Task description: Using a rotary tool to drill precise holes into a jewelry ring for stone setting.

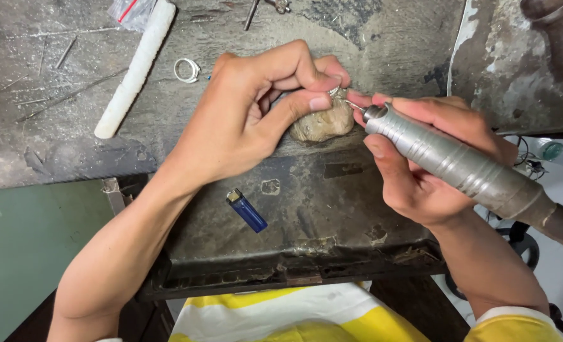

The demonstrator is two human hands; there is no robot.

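Pinching small ring [334,91], left hand [256,114], right hand [430,158] gripping rotary handpiece [458,161]

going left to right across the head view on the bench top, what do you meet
white ridged stick → loose silver ring → blue lighter → left hand pinching a small ring → worn bench peg → right hand → grey rotary handpiece it holds

We cannot make out the small silver piece [336,91] pinched in our left hand [256,114]; fingertips hide most of it. The tool's tip [353,105] is too fine to tell. The grey handpiece [458,166] runs off the right edge, behind our right hand [420,158].
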